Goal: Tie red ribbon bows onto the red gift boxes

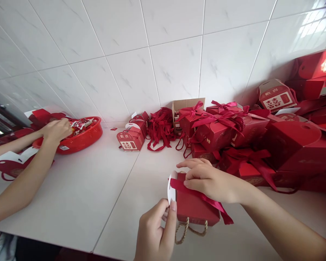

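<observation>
On the pale surface [78,203], in the head view, one dark red cardboard box with a rope handle [188,208] lies right in front of the person, between the two hands. The left hand [159,226] is pinched on the box's white-lined flap [172,195]; the right hand [208,179], apart from it, grips a long wine-red satin ribbon [210,201] lying across the box. The work looks partway along: this ribbon seems to meet the flap's slot but is not knotted, while on the heap of red cardboard boxes [251,128] to the right at least four bows look finished. Loose wine-red ribbons [161,127] form one pile by the wall, apparently unused, its strips too tangled to count. Beside it stand at least two small red boxes with white lettered panels [127,140], showing no bow. There is also one open brown carton [188,104] and one oval red plastic basin [83,142] of wrapped packets, where another person's two forearms [39,170] reach. The heap overlaps too much for a full count.
</observation>
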### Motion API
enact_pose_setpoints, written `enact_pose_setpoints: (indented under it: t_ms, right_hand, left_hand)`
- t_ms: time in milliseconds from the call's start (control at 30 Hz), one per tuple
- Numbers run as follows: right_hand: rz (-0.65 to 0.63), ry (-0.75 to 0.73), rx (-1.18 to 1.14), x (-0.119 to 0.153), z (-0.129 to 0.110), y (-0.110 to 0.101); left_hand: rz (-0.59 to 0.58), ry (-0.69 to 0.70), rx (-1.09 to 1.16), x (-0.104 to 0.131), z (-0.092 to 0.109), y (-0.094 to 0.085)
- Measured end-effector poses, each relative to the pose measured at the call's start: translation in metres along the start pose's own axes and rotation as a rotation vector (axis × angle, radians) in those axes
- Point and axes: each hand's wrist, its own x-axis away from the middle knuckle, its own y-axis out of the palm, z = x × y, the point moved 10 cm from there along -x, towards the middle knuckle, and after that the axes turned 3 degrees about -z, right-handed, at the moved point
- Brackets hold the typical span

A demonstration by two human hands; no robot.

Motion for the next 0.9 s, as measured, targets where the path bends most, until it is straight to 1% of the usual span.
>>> enact_pose_setpoints:
  t_ms: [100, 167, 233, 300, 400, 467, 500, 567, 633, 700, 733, 833, 867, 900]
  right_hand:
    - [-0.011, 0.005, -0.053, -0.001, 0.001, 0.002]
    - [-0.006, -0.007, -0.045, -0.002, -0.001, 0.002]
    - [0.008, -0.030, -0.019, -0.003, -0.003, 0.002]
    - [0.014, -0.052, 0.008, -0.003, -0.005, 0.002]
    - [0.012, -0.067, 0.041, -0.002, -0.008, 0.003]
    - [0.020, -0.085, 0.070, -0.001, -0.011, 0.003]
    - [0.024, -0.100, 0.090, -0.001, -0.014, 0.003]
    - [0.032, -0.136, 0.131, 0.001, -0.019, 0.004]
    - [0.053, -0.162, 0.162, 0.003, -0.022, 0.001]
    - [0.130, -0.158, 0.159, 0.010, -0.021, -0.011]
    - [0.186, -0.151, 0.142, 0.015, -0.019, -0.020]
    - [0.353, -0.102, 0.064, 0.043, -0.005, -0.049]
    - [0.386, -0.071, 0.039, 0.054, 0.003, -0.055]
    - [0.404, -0.029, 0.018, 0.064, 0.013, -0.057]
  left_hand:
    - [0.013, 0.021, -0.018, 0.005, 0.006, 0.001]
    - [0.017, 0.030, -0.027, 0.008, 0.008, 0.002]
    - [0.008, 0.027, -0.022, 0.009, 0.007, 0.003]
    - [-0.025, 0.003, 0.022, 0.007, 0.002, 0.002]
    - [-0.080, -0.106, 0.173, -0.007, -0.013, -0.001]
    - [-0.145, -0.174, 0.308, -0.020, -0.019, 0.001]
    - [-0.189, -0.186, 0.371, -0.027, -0.019, 0.005]
    - [-0.274, -0.161, 0.458, -0.040, -0.013, 0.011]
    - [-0.294, -0.122, 0.476, -0.048, -0.008, 0.009]
    - [-0.233, -0.117, 0.437, -0.051, -0.015, -0.003]
    - [-0.178, -0.132, 0.395, -0.051, -0.023, -0.014]
    - [-0.005, -0.202, 0.168, -0.044, -0.064, -0.057]
    - [0.021, -0.220, 0.056, -0.041, -0.078, -0.071]
    - [0.021, -0.241, -0.058, -0.039, -0.093, -0.082]
